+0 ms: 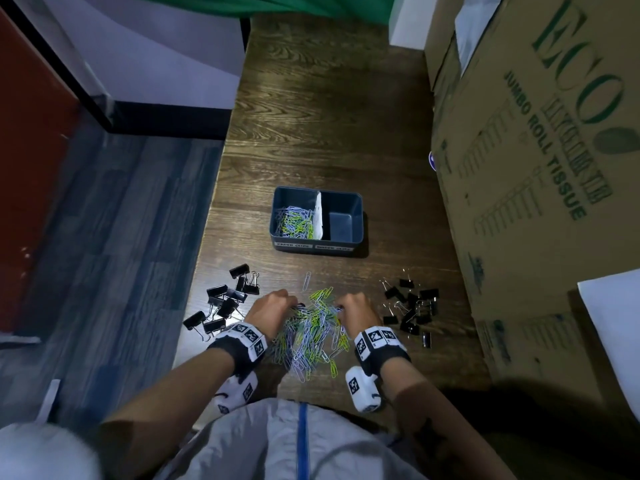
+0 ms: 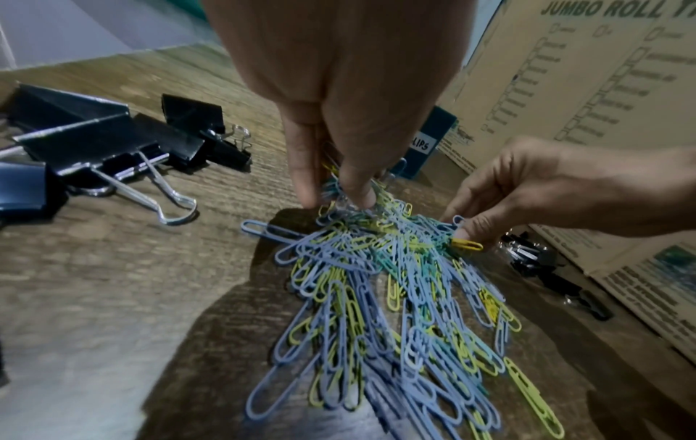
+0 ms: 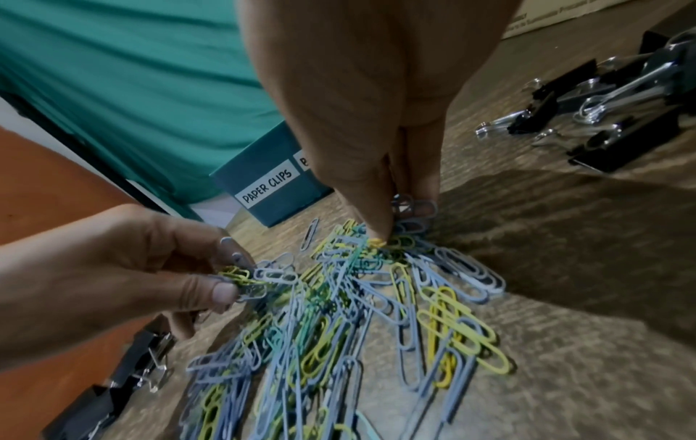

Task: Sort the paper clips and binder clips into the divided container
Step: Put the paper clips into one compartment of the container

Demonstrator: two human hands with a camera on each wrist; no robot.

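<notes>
A heap of blue, yellow and green paper clips [image 1: 311, 330] lies on the wooden table between my hands. My left hand [image 1: 273, 304] pinches a bunch of them at the heap's far left, fingertips [image 2: 335, 196] down in the clips. My right hand [image 1: 353, 310] pinches clips [image 3: 410, 208] at the heap's far right. Black binder clips lie in two groups, one left [image 1: 225, 299] and one right [image 1: 412, 306]. The dark divided container [image 1: 358, 209] stands further back; its left compartment holds paper clips [image 1: 294, 220], and no clips show in its right one.
Big cardboard boxes [image 1: 540, 150] wall in the table's right side. The table's left edge [image 1: 214, 188] drops to a blue-grey floor. A single blue paper clip [image 1: 306, 280] lies between heap and container. Labels on the container front read "PAPER CLIPS" [image 3: 268, 186].
</notes>
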